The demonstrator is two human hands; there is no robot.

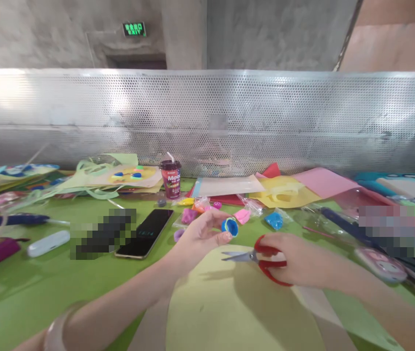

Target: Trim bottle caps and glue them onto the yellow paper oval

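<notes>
Between the thumb and fingers of my left hand (204, 234) is a small round blue piece of clay (231, 226) with a yellow-green band near its top. My right hand (298, 258) grips the red handles of a pair of scissors (242, 257). Their blades point left, slightly parted, below the blue clay and apart from it. Under both hands lies a large rounded yellow-green paper shape (229, 312) on a pale sheet (152, 326). Just beyond my hands are pink clay (243, 216) and a bagged blue lump of clay (274, 221).
A dark phone (145, 234) lies left of my left hand, with a white oblong case (49, 243) farther left. A lidded drink cup (171, 179) with a straw stands behind. Coloured paper (284, 191) lies along the back, before a perforated metal panel (207, 107). A pink case (381, 264) lies at right.
</notes>
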